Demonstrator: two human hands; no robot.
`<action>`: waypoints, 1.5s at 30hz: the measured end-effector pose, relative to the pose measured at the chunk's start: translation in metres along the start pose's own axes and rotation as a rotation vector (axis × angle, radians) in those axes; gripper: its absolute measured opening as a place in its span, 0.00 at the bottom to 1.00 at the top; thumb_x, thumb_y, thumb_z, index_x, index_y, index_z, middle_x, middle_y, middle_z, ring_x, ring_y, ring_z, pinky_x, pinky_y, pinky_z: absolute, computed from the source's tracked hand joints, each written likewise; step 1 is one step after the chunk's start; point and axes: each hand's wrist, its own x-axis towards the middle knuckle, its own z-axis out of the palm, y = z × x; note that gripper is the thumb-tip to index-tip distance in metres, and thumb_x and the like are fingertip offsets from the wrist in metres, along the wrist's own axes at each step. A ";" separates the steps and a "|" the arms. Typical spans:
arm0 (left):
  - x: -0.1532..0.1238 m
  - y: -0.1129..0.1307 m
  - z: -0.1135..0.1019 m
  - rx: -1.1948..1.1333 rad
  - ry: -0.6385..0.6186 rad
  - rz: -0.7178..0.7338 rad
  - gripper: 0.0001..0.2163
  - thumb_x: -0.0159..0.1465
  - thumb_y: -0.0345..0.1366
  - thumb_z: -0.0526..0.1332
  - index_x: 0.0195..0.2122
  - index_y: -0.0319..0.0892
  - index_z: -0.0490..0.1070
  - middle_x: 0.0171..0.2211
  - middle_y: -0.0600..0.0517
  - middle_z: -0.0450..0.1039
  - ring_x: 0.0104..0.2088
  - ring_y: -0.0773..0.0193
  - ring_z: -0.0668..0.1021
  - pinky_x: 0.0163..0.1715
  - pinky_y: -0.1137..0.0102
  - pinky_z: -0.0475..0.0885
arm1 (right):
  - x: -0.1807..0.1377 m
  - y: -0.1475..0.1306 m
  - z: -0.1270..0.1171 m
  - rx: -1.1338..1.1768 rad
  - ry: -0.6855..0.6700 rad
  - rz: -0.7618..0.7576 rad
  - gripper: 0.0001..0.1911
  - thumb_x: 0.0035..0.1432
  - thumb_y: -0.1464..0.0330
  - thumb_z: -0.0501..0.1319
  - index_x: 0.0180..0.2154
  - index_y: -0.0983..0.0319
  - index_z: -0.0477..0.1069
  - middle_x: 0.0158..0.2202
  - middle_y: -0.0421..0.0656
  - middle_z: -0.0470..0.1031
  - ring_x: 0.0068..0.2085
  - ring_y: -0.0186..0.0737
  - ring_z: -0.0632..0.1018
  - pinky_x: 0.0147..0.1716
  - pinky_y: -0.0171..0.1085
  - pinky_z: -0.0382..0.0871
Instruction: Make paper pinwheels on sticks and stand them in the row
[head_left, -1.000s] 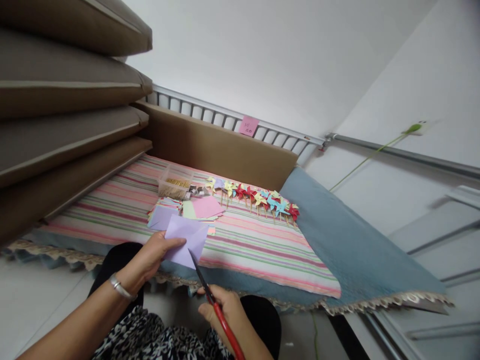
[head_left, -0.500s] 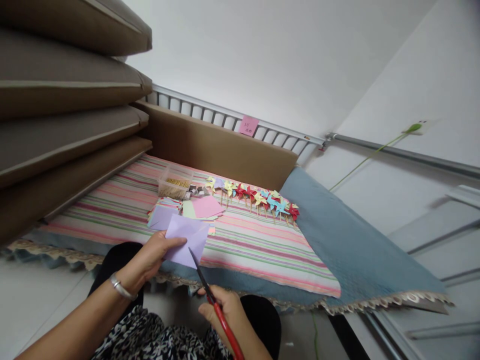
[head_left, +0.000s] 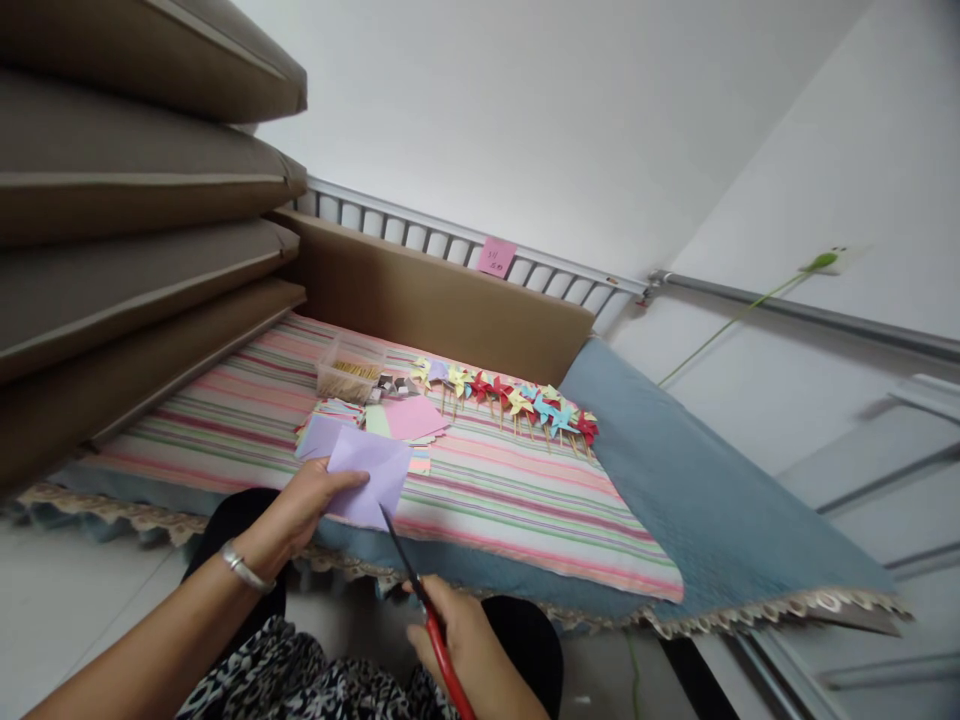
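Note:
My left hand (head_left: pixel 319 497) pinches a square of purple paper (head_left: pixel 373 470) by its left side, thumb on top. My right hand (head_left: pixel 454 625) is closed around the red handle of a pair of scissors (head_left: pixel 412 572). Their dark blades reach up to the lower right part of the paper, with the tip against or over it. Whether the blades are apart is hard to make out. Just behind the held sheet lie a stack of coloured paper (head_left: pixel 321 432) and pink and green sheets (head_left: pixel 411 418).
A clear plastic box (head_left: pixel 349 375) holds thin sticks. Small paper pinwheels (head_left: pixel 517 402) on sticks lie in a row on the striped cloth (head_left: pixel 525 500). Stacked brown cushions (head_left: pixel 142 200) rise at the left. A cardboard panel (head_left: pixel 442 300) stands behind, with a pink note (head_left: pixel 496 257) above.
The purple paper and my left hand have shifted slightly left. The scissors' tip has dropped a little and stays at the paper's lower right part.

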 end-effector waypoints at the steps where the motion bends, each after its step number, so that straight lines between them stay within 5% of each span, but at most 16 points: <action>1: 0.001 0.002 -0.003 0.001 0.004 0.000 0.17 0.42 0.33 0.70 0.34 0.35 0.75 0.28 0.45 0.79 0.26 0.56 0.77 0.26 0.68 0.71 | -0.003 0.007 -0.001 -0.016 -0.012 -0.004 0.16 0.48 0.74 0.56 0.41 0.60 0.71 0.23 0.36 0.70 0.23 0.32 0.68 0.25 0.29 0.62; 5: 0.005 0.005 -0.014 0.071 -0.066 -0.056 0.15 0.41 0.34 0.69 0.31 0.34 0.76 0.27 0.45 0.79 0.26 0.56 0.77 0.27 0.68 0.70 | -0.005 0.033 -0.011 0.021 0.082 -0.012 0.26 0.44 0.77 0.56 0.48 0.59 0.66 0.38 0.43 0.75 0.36 0.39 0.75 0.37 0.36 0.67; 9: 0.000 -0.001 -0.006 0.218 -0.290 -0.140 0.10 0.43 0.32 0.68 0.27 0.35 0.77 0.24 0.47 0.78 0.23 0.60 0.76 0.25 0.71 0.68 | 0.016 0.019 -0.030 0.207 0.275 -0.015 0.25 0.47 0.70 0.60 0.49 0.60 0.63 0.43 0.47 0.73 0.43 0.44 0.75 0.44 0.41 0.67; 15: -0.011 -0.002 0.013 0.305 -0.462 -0.169 0.12 0.44 0.32 0.68 0.32 0.35 0.78 0.28 0.45 0.79 0.26 0.57 0.78 0.27 0.69 0.69 | 0.062 -0.023 -0.033 0.428 0.224 -0.067 0.27 0.42 0.74 0.61 0.48 0.58 0.64 0.27 0.35 0.67 0.24 0.30 0.68 0.26 0.31 0.64; 20: -0.011 -0.003 0.003 0.098 -0.471 -0.139 0.11 0.50 0.35 0.67 0.34 0.34 0.77 0.32 0.42 0.79 0.29 0.57 0.79 0.31 0.69 0.71 | 0.075 -0.024 -0.018 0.542 0.342 -0.049 0.23 0.40 0.76 0.60 0.43 0.60 0.66 0.26 0.34 0.63 0.25 0.31 0.67 0.24 0.29 0.61; 24: -0.014 -0.019 0.005 -0.270 -0.327 -0.108 0.10 0.54 0.35 0.66 0.36 0.37 0.76 0.35 0.45 0.79 0.33 0.60 0.79 0.36 0.70 0.72 | 0.073 -0.025 -0.008 0.715 0.476 -0.086 0.21 0.46 0.72 0.60 0.44 0.59 0.63 0.31 0.37 0.68 0.30 0.34 0.71 0.30 0.32 0.64; 28: -0.020 -0.036 0.022 -0.375 -0.226 -0.116 0.12 0.52 0.34 0.67 0.37 0.37 0.75 0.34 0.45 0.79 0.33 0.58 0.79 0.37 0.68 0.73 | 0.072 -0.030 0.004 0.672 0.581 -0.098 0.18 0.48 0.71 0.60 0.43 0.59 0.63 0.32 0.37 0.68 0.32 0.35 0.71 0.35 0.33 0.66; 33: -0.017 -0.035 0.024 -0.346 -0.109 -0.057 0.17 0.50 0.35 0.68 0.41 0.36 0.73 0.35 0.45 0.79 0.33 0.56 0.80 0.36 0.66 0.73 | 0.070 -0.025 0.012 0.578 0.448 -0.063 0.20 0.49 0.69 0.60 0.46 0.59 0.62 0.28 0.36 0.65 0.29 0.34 0.71 0.33 0.34 0.68; 40: -0.008 -0.017 -0.006 -0.121 -0.012 0.019 0.17 0.45 0.37 0.69 0.36 0.35 0.75 0.31 0.46 0.79 0.30 0.56 0.78 0.34 0.66 0.71 | 0.024 -0.005 0.011 0.352 0.032 0.158 0.21 0.50 0.61 0.61 0.46 0.60 0.69 0.21 0.35 0.66 0.19 0.31 0.68 0.19 0.31 0.62; 45: -0.007 -0.010 -0.009 -0.025 -0.012 -0.005 0.16 0.45 0.37 0.69 0.34 0.35 0.75 0.28 0.48 0.78 0.28 0.59 0.77 0.29 0.69 0.69 | 0.004 -0.002 0.008 0.220 0.027 0.093 0.13 0.49 0.62 0.61 0.37 0.60 0.75 0.16 0.36 0.64 0.20 0.34 0.68 0.22 0.33 0.63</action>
